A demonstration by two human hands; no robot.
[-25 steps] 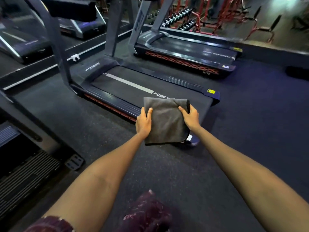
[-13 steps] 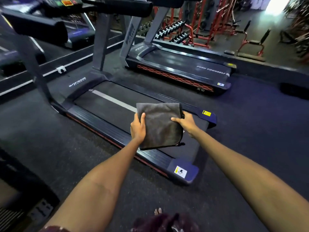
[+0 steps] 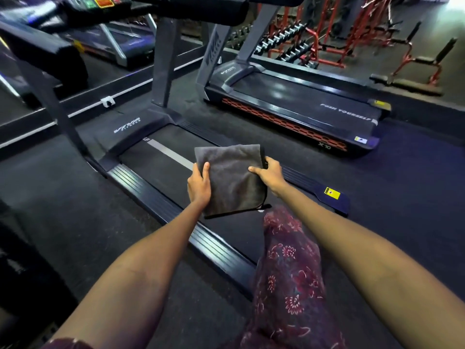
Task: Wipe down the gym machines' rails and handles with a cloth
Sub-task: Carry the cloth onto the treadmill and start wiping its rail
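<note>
- Folded dark grey microfibre cloth (image 3: pixel 231 178) with a black stitched hem, held in the air over the belt of the nearest treadmill, touching no part of the machine.
- Left hand (image 3: pixel 199 185) gripping the cloth's left edge, thumb laid on top, remaining fingers hidden beneath the fabric.
- Right hand (image 3: pixel 270 172) pinching the cloth's right edge, thumb on the upper face, fingers curled behind.
- Directly beyond and below the cloth: black treadmill belt (image 3: pixel 161 159) with a pale grey stripe, flanked by a ribbed dark side rail (image 3: pixel 156 200) on the near side and a matching far rail (image 3: pixel 307 182) ending in a yellow warning sticker.
- Patterned maroon floral trouser leg (image 3: pixel 289 268) stepping forward over the near rail's rear end.
- Higher up, padded black handlebar (image 3: pixel 201 8) and console with an orange display (image 3: pixel 103 2), both blurred.
- Farther off: a second treadmill (image 3: pixel 302 107) with an orange honeycomb side panel, then a red dumbbell rack (image 3: pixel 302 46).
- Probably the step of readying the cloth while approaching, wiping not yet begun.
- Next move likely calling for freeing one hand, then pressing the cloth flat onto a rail or handle.
</note>
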